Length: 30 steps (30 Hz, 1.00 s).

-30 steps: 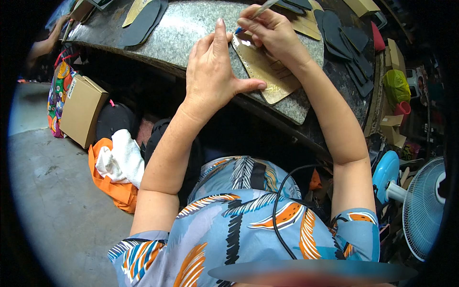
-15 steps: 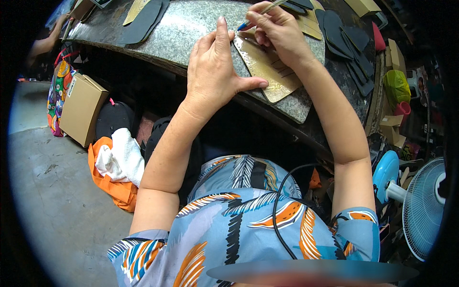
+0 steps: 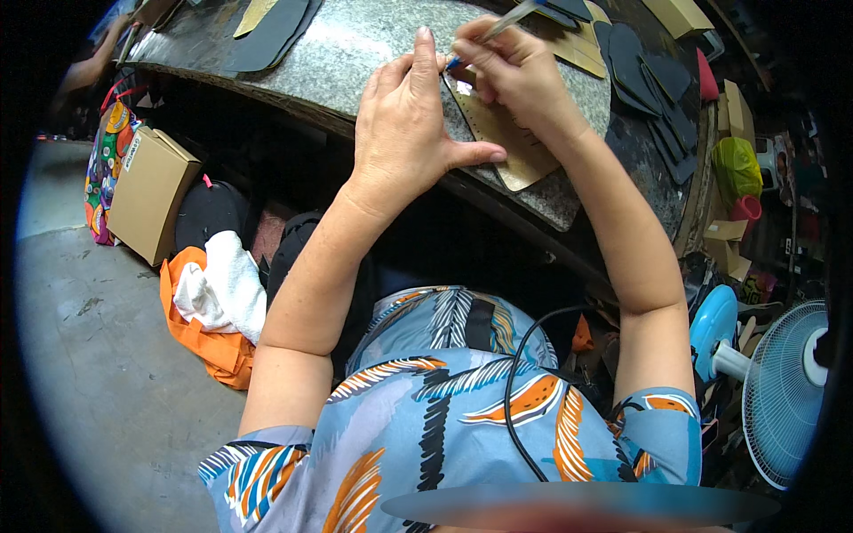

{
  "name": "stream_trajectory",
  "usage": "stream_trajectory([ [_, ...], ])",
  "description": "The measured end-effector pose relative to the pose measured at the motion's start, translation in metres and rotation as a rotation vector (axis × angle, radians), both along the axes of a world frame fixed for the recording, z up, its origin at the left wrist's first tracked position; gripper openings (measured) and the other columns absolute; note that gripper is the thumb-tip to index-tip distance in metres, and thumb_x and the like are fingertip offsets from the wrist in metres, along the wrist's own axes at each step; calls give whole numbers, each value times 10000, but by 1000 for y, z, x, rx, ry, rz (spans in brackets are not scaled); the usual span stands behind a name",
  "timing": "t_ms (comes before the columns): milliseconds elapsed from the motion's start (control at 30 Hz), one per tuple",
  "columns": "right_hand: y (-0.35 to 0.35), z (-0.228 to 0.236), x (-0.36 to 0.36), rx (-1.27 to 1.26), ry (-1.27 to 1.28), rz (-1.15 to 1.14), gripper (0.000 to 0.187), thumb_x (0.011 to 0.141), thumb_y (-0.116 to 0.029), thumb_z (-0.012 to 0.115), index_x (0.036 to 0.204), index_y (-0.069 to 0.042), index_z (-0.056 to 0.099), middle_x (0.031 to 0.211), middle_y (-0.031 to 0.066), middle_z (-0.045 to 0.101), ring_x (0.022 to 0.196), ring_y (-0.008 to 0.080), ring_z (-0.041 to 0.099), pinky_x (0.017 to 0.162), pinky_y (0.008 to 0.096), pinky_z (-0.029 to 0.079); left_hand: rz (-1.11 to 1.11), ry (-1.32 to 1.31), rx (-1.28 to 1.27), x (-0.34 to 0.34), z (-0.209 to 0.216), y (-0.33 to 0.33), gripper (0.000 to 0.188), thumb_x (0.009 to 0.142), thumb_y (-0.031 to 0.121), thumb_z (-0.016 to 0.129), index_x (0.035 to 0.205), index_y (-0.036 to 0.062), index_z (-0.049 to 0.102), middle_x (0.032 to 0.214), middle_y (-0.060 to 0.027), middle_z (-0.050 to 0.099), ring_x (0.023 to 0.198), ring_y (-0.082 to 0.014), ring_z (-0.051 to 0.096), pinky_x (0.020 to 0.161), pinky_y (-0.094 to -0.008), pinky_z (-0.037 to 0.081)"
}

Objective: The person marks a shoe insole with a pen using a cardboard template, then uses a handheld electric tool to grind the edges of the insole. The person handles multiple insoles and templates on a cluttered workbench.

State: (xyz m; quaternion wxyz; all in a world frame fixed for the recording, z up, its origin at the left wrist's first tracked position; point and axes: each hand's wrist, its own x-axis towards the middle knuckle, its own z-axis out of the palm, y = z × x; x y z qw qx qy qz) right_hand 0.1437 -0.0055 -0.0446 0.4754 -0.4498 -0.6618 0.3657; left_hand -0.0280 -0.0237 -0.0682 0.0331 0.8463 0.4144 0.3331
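On a grey speckled slab [image 3: 378, 49] lies a gold-coloured flat piece [image 3: 508, 133] with small holes along its left edge and dark lines on it. My right hand [image 3: 524, 84] pinches a pen [image 3: 510, 19] with a blue tip, which meets the piece's far left corner. Much of the piece is hidden under that hand. My left hand [image 3: 402, 133] is spread along the piece's left side, its thumb lying on the near part and its fingertips close to the pen tip.
Dark flat cutouts [image 3: 277, 37] are stacked at the slab's far left, and more dark cutouts [image 3: 633, 75] lie to the right. Another gold piece [image 3: 576, 49] sits beyond my right hand. A fan [image 3: 782, 391] stands at right; a person's arm [image 3: 93, 67] shows far left.
The pen and my right hand have shifted slightly, with the pen standing a bit more upright. My left hand stays in place on the gold piece; the whole view has moved a little.
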Motion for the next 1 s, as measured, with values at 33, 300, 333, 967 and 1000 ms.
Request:
stream_trajectory([
  [33, -1, 1, 0, -135, 204, -41, 124, 939, -172, 679, 1042, -102, 681, 744, -38, 632, 572, 20, 501, 512, 181, 415, -11, -10, 14, 0, 0, 0, 1383, 523, 669, 836, 1470, -131, 222, 1193, -194, 623, 1224, -329, 520, 1097, -446, 364],
  [300, -3, 0, 1, -114, 70, -8, 125, 961, -182, 650, 1063, -112, 669, 740, -46, 604, 582, 20, 526, 523, 165, 426, -2, -12, -3, 0, -1, 1, 1371, 524, 629, 862, 1489, -93, 207, 1228, -195, 606, 1228, -346, 520, 1084, -443, 379],
  [333, -3, 1, 2, -181, 174, -44, 125, 955, -173, 656, 1068, -125, 675, 734, -45, 607, 582, 21, 525, 530, 153, 431, -9, -19, 9, 0, 0, 1, 1374, 520, 626, 865, 1488, -93, 208, 1226, -199, 605, 1224, -347, 524, 1081, -442, 382],
  [967, -14, -8, 5, 139, -217, -27, 163, 934, -206, 676, 1082, -136, 679, 791, 27, 694, 599, 74, 613, 556, 234, 507, -16, -43, 20, 0, -6, 0, 1400, 503, 599, 885, 1537, 17, 142, 1282, -154, 599, 1233, -352, 530, 1083, -471, 390],
  [1000, -13, -7, 4, 287, -322, -40, 165, 934, -205, 676, 1085, -138, 678, 793, 24, 693, 597, 73, 610, 560, 232, 510, -10, -47, 19, 0, -5, 0, 1397, 499, 599, 886, 1536, 18, 151, 1276, -170, 598, 1227, -356, 534, 1078, -469, 394],
])
